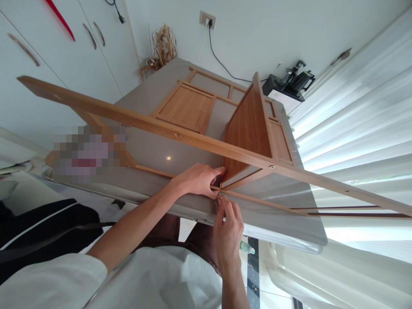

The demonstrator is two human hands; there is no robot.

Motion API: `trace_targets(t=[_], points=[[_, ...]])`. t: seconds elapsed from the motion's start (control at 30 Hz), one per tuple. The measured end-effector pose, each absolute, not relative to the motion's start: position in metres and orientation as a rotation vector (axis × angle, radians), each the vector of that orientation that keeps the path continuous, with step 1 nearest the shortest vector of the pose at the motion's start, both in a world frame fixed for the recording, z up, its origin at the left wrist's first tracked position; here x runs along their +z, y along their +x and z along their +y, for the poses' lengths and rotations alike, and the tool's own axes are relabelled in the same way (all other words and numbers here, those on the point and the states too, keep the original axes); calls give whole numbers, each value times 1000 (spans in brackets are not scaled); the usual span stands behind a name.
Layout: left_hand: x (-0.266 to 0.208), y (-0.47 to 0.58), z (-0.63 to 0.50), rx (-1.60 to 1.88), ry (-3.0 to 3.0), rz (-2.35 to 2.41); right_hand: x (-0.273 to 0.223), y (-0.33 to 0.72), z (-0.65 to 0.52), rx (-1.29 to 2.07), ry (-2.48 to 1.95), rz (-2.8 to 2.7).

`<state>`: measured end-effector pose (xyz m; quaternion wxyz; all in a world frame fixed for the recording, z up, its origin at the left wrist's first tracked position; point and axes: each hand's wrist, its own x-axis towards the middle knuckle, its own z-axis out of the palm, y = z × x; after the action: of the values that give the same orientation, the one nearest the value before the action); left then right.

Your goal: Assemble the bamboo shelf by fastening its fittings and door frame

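A light-brown wooden furniture frame stands on its side on the grey-covered table. Its upright middle panel (246,124) meets a thin lower rail (257,200) near the table's front edge. My left hand (196,179) is closed around the rail by the panel's lower corner, fingertips against the panel. Just below that joint, my right hand (229,221) pinches a small metal piece, which looks like a screw (219,195), at the rail. Its tip is hidden. A long upper rail (177,136) with bolt holes crosses above both hands.
Another panelled wooden frame (188,105) lies flat on the table (151,159). Behind it, a small black stand (273,86) carries a kettle (302,80). White curtains (360,107) hang at right; a bottle (247,247) is on the floor. Pixelation hides an area at left.
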<state>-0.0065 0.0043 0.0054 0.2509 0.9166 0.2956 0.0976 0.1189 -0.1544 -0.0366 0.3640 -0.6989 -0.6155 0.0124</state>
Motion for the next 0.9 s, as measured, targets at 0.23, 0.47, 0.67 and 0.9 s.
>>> trace_targets(t=[0.23, 0.47, 0.67, 0.9], points=[[5, -6, 4, 272, 2492, 809, -39, 122, -154, 129, -1784, -1420], [5, -5, 4, 261, 2493, 817, -37, 123, -152, 204, -1830, -1317], [7, -5, 4, 242, 2482, 825, -37, 124, -152, 242, -1832, -1281], [6, -5, 3, 256, 2488, 827, -37, 124, -152, 254, -1870, -1208]])
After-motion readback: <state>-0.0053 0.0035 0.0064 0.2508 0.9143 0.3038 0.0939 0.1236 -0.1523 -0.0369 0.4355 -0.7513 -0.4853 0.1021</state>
